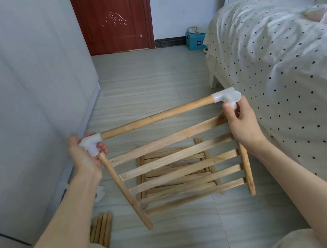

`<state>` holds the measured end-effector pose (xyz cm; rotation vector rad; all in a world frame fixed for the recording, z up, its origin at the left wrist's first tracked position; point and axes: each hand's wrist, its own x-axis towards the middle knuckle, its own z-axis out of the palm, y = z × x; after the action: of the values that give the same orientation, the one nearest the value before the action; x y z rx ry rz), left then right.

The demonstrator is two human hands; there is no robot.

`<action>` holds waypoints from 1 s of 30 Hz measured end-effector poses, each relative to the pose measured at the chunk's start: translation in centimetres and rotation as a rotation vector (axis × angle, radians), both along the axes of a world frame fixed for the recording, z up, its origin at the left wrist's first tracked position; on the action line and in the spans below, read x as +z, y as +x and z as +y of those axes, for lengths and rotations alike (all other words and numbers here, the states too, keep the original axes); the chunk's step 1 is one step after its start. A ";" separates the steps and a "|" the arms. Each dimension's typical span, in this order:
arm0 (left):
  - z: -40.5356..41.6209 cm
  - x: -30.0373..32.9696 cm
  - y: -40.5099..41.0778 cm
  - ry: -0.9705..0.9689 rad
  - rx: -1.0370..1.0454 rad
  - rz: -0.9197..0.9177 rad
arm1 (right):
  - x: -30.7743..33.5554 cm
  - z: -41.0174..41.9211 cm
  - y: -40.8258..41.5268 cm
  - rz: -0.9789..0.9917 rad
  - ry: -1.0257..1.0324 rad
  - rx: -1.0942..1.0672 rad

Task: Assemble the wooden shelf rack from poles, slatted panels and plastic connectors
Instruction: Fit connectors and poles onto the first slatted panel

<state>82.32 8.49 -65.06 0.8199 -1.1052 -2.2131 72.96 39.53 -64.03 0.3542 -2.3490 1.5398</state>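
I hold a slatted wooden panel (180, 164) up above the floor. A round pole (155, 117) runs across its top between two white plastic connectors. My left hand (83, 153) grips the left connector (92, 143), which sits on the panel's left side rail. My right hand (241, 120) pinches the lower socket of the right connector (228, 96) just above the panel's right side rail, whose top my hand hides. More slatted panels (153, 157) lie stacked on the floor beneath.
A bundle of loose poles (102, 230) lies on the floor by my left knee. A bed with a dotted cover (287, 61) fills the right side. A grey wardrobe (16, 104) stands on the left, a red door (113, 16) at the back, a blue box (195, 41) near the bed.
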 end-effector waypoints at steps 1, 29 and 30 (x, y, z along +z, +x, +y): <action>0.1 -0.2 -0.1 -0.030 -0.022 -0.033 | 0.0 0.0 -0.1 -0.015 -0.022 0.000; 1.5 1.5 -0.2 -0.368 -0.252 0.177 | -1.3 2.0 -0.5 -0.225 -0.088 -0.065; 1.5 1.5 -0.3 -0.429 -0.252 0.184 | -1.6 2.2 -0.5 -0.269 -0.099 -0.085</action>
<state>82.06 9.97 -63.58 0.3028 -1.5802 -2.0755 72.43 41.71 -65.66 0.0244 -2.4346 1.7485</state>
